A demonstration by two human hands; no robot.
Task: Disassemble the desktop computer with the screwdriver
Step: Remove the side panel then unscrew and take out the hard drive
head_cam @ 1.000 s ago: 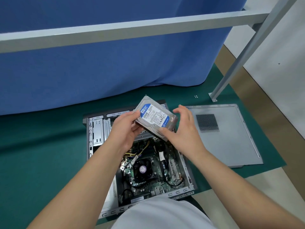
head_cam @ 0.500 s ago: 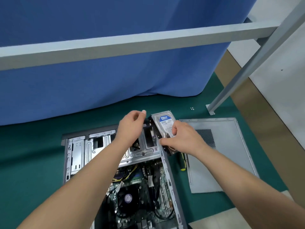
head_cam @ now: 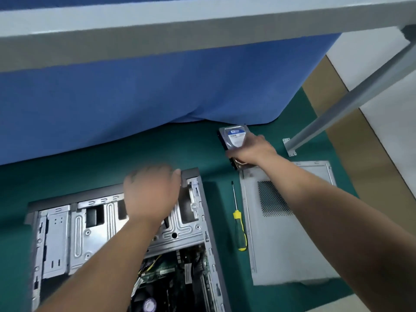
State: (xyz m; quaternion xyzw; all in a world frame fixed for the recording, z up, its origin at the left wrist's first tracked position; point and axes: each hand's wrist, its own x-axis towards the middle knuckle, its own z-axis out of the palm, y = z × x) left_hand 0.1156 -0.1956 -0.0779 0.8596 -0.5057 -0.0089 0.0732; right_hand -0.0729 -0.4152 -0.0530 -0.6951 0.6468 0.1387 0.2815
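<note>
The open desktop case [head_cam: 193, 230] lies on the green mat, its drive cage and motherboard exposed. My right hand [head_cam: 252, 152] grips a hard drive [head_cam: 235, 137] with a blue and white label, far right of the case, just above the removed side panel [head_cam: 292, 239]. My left hand [head_cam: 153, 190] is blurred over the case's top right corner, the thumb at the dark front bezel; I cannot make out whether it holds anything. A screwdriver [head_cam: 238, 228] with a yellow and green handle lies on the mat between case and panel.
A blue cloth [head_cam: 146, 91] hangs behind the mat. A grey frame bar [head_cam: 180, 16] crosses the top and a slanted leg [head_cam: 351, 100] ends in a foot plate beside the hard drive. Bare green mat [head_cam: 67, 165] lies behind the case.
My right hand has carried the hard drive away from the case, to the right and farther back. My left hand let go of it and dropped to the case's corner. The view moved closer.
</note>
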